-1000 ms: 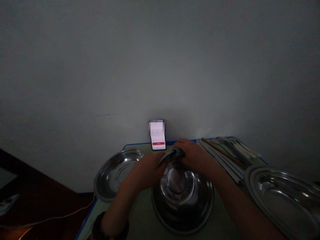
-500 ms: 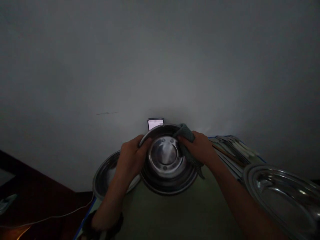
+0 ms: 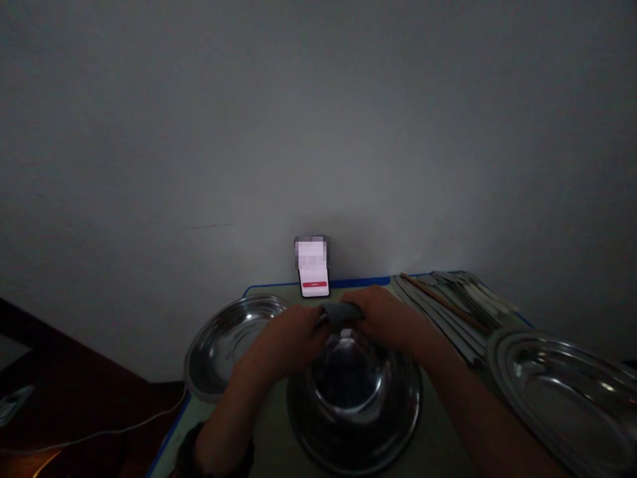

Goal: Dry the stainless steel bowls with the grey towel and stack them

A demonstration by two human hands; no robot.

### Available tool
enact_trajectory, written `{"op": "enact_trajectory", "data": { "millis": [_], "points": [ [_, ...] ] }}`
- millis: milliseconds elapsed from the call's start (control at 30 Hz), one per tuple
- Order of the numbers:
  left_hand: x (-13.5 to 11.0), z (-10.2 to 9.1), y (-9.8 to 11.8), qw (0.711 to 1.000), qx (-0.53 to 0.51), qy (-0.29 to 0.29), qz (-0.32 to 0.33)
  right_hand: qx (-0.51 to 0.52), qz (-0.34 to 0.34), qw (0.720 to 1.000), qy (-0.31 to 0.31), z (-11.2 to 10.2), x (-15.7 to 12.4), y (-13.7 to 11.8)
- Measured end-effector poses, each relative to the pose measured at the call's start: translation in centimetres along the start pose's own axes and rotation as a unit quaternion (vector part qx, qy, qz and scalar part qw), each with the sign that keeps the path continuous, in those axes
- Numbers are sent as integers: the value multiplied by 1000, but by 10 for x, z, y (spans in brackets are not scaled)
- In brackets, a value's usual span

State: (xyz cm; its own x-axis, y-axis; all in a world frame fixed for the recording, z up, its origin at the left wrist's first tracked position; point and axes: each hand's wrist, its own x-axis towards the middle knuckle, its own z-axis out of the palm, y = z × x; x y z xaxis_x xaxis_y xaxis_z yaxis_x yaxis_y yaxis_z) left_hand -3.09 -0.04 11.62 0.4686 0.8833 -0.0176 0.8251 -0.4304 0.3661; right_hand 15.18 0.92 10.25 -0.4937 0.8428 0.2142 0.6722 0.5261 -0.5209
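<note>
Gripped the steel bowl (image 3: pixel 355 431) at its far rim with the left hand (image 3: pixel 303 335), closed around the edge. Pinched a grey cloth (image 3: pixel 341 313) in the closed right hand (image 3: pixel 383 312), against that same far rim. Held the bowl at the middle of the worktop (image 3: pixel 269 418), between a round basin (image 3: pixel 212 365) on the left and an oval dish (image 3: pixel 572 405) on the right. Had little room beyond the hands: just the far blue edging (image 3: pixel 361 283), close to the wall (image 3: pixel 318 133), and an upright phone (image 3: pixel 314 282) near the cloth. Found bare surface at near left, between bowl and left edge, and a narrower strip toward the dish. Met a row of cutlery (image 3: pixel 462 305) and a brown stick (image 3: pixel 442 302) beyond the right forearm.

Lost sight of most fingertips behind the hands and cloth, and of part of the basin behind the left arm. Saw the dish cut off at the right of the view. Could not tell the bowl's inside from its underside in the dim light, nor read the phone's blurred screen.
</note>
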Motion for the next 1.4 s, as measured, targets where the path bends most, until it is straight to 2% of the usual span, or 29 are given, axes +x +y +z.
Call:
{"op": "enact_trajectory", "data": {
  "millis": [167, 333, 467, 533, 600, 667, 700, 833, 967, 1100, 1233, 1300, 1400],
  "points": [
    [-4, -12, -4, 998, 36, 47, 10, -2, 42, 995, 86, 2, 3, 0],
    [-5, -24, -11, 988, 18, 141, -63, 43, 106, 976, 186, -1, 5, 14],
    [-3, -26, -18, 959, -30, 253, -120, 124, 155, 940, 277, 5, 11, 20],
    [-2, -25, -21, 941, -65, 304, -129, 213, 171, 912, 305, 12, 15, 18],
    [-1, -24, -23, 928, -100, 337, -123, 332, 176, 876, 301, 18, 19, 18],
    [1, -21, -24, 932, -137, 319, -105, 409, 186, 849, 278, 21, 19, 21],
    [3, -20, -24, 939, -158, 293, -92, 415, 194, 849, 262, 19, 18, 25],
    [5, -15, -23, 965, -186, 175, -56, 278, 220, 907, 226, 2, 7, 44],
    [1, -17, -16, 991, -113, 63, -36, 126, 150, 965, 176, -17, -4, 42],
    [-2, -15, -7, 995, -89, 51, 13, 38, 81, 990, 111, -23, -7, 19],
    [1, -7, -4, 996, -87, -1, 22, -3, 83, 995, 50, -23, -9, 9],
    [3, -3, -4, 997, -78, -7, 27, -22, 84, 996, 20, -22, -10, 11],
    [7, 2, -1, 999, -47, 2, 20, -36, 95, 995, 8, -20, -10, 17]
  ]
}}
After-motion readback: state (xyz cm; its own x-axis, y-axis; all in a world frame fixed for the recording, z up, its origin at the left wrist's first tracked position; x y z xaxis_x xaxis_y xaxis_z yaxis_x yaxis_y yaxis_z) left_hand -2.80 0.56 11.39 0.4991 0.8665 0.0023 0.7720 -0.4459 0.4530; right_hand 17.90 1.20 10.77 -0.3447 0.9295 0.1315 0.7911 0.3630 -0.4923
